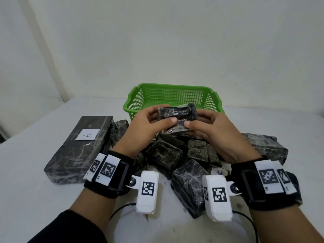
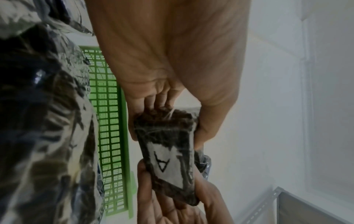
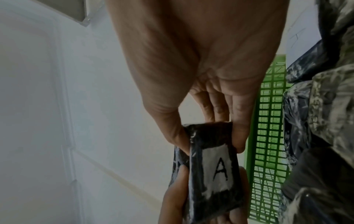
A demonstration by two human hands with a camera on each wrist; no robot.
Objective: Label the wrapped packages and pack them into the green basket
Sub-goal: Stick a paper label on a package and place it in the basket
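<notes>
Both hands hold one small wrapped package point(image 1: 177, 114) up over the pile, just in front of the green basket point(image 1: 138, 102). The left hand point(image 1: 145, 127) grips its left end, thumb on the near face and fingers curled behind; the right hand point(image 1: 210, 130) grips the right end the same way, so the two thumbs nearly meet on the near side. The package is dark, covered in crinkled clear film. In the wrist views its underside carries a white label point(image 3: 218, 171) with a hand-drawn letter A, facing down and away from the head camera. In the left wrist view the label point(image 2: 168, 165) looks smudged along one edge, though the blur there makes it hard to be sure.

The basket stands on the white table point(image 1: 35, 172) at the far side, against the wall; its visible back and side walls show only green mesh, and its floor is hidden by the hands.

Below the hands lies a heap of wrapped packages point(image 1: 175, 155), touching and overlapping one another. To the left of the heap a long wrapped box point(image 1: 75, 155) lies flat, with a white A label point(image 1: 87, 134) on its top face. Each wrist wears a black strap with white coded tags.
</notes>
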